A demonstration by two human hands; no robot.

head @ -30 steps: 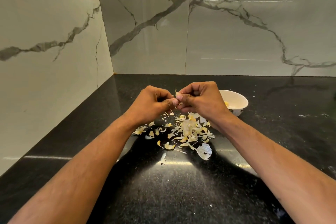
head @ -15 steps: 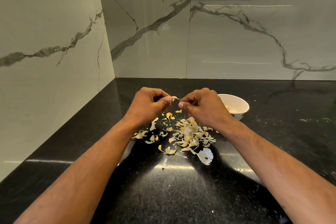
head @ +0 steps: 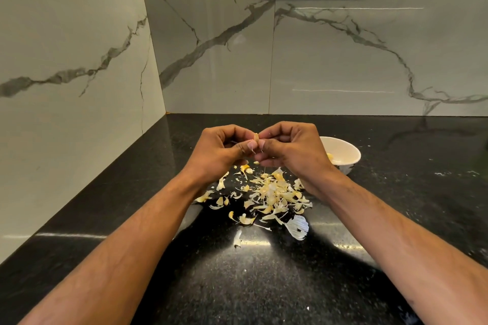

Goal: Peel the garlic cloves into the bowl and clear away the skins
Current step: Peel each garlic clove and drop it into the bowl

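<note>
- Left hand (head: pixel 224 150) and right hand (head: pixel 287 148) meet fingertip to fingertip, both pinched on one small garlic clove (head: pixel 255 137) held above the counter.
- Skins (head: pixel 269 192) lie scattered just below and nearer than the hands.
- Bowl (head: pixel 351 158) sits just right of the right hand, peeled pieces inside.
- To do it well, I'd say: steady the clove with the right, strip skin with the left thumbnail, let flakes fall on the pile, not into the bowl.
</note>
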